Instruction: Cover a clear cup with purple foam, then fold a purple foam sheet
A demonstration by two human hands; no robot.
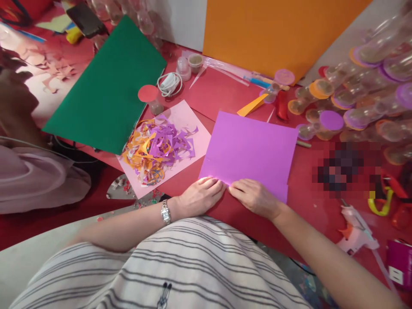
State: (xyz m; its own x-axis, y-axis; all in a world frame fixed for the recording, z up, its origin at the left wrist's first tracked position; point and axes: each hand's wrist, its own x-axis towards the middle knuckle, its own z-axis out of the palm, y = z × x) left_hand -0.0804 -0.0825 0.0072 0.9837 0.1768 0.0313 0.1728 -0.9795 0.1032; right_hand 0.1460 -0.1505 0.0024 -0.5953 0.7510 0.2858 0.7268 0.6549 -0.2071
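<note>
A purple sheet of paper (249, 148) lies on the red table (180, 182) in front of me. Along its near edge, my left hand (202, 195) has its fingers curled and pressed together on the paper. Close beside it, my right hand (254, 197) pinches the same edge, thumb and fingers closed. The near edge looks turned up or folded between the two hands; a flap of purple shows at the right, under my right wrist. My fingertips hide the exact grip.
Cut scraps (161, 148) pile on a pink sheet (201, 131), beside a green board (109, 86). Clear plastic cups with coloured discs (331, 120) crowd the right. A hot glue gun (357, 231) lies at the right. A white cable (170, 83) sits behind. A person's sleeve (38, 180) shows left.
</note>
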